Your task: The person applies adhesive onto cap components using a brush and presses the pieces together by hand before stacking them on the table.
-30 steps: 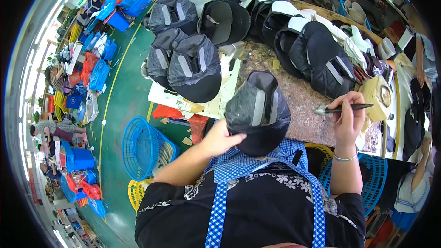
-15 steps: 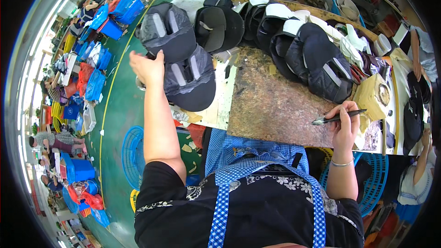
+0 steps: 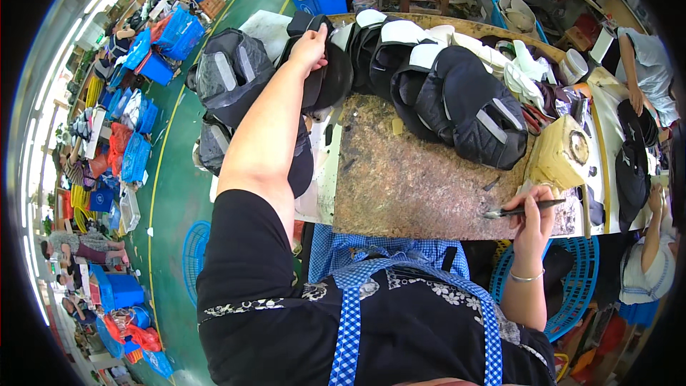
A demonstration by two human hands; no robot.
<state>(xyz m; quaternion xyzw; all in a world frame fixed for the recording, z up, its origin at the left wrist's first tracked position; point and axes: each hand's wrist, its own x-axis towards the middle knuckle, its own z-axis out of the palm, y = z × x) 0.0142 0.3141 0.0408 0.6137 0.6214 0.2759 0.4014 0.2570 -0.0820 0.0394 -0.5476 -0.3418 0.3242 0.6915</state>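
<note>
Table (image 3: 400, 186); black cap (image 3: 337, 75) near its far left corner, probably light, soft-crowned, stiffer at the brim, best taken there; left hand (image 3: 309, 50) on it, exact grip unclear; right hand (image 3: 532, 221) by the near right corner, pinching a brush (image 3: 509, 211).

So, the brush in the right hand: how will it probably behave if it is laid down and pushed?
The brush is probably light, as it looks slim. It might roll, since its dark handle looks narrow and straight. The tip may smear the surface, because it looks coated with something pale.
</note>
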